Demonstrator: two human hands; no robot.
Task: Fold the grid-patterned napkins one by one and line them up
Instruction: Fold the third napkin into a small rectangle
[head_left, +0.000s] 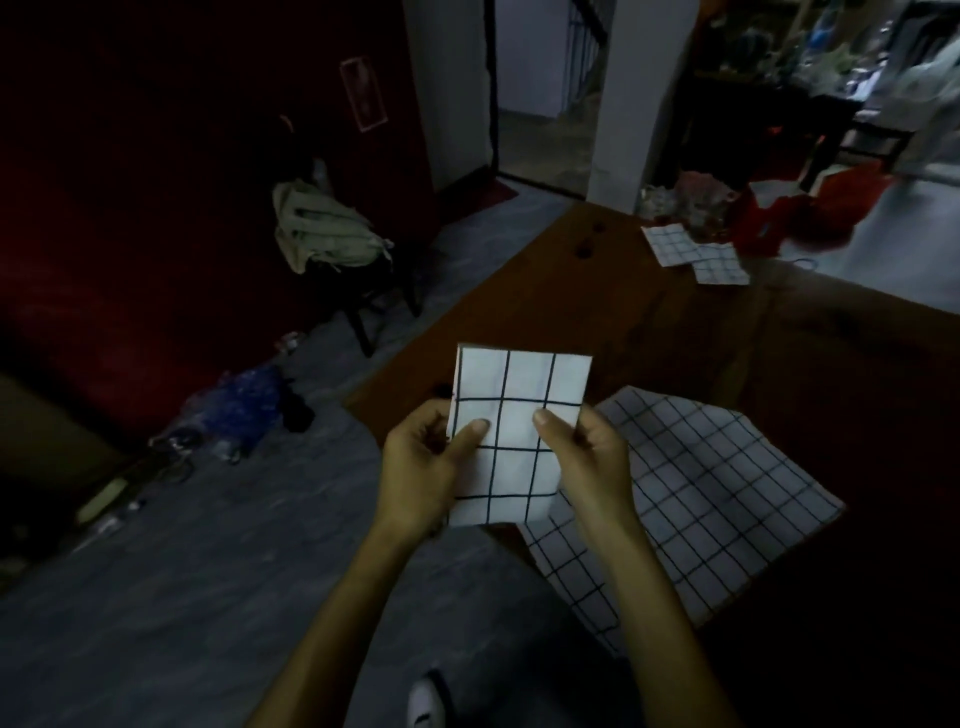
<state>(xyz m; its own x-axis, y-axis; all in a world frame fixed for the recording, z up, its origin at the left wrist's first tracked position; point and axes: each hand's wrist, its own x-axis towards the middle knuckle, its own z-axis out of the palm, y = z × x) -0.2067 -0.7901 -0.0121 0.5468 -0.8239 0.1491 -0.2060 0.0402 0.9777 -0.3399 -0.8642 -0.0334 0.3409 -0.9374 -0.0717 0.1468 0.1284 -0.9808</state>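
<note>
My left hand (423, 467) and right hand (589, 457) both have their fingers (470, 434) curled in a pinch, thumbs on the front and the rest behind, on the small folded white napkin with its bold black grid (517, 431). I hold it upright in the air by its lower sides, I judge to square the fold before setting it down. Just beside it, an unfolded white grid-patterned cloth (691, 499) lies spread on the dark brown wooden desk (597, 312). Two folded grid napkins (696, 254) sit overlapping at the far edge, probably the line being started.
</note>
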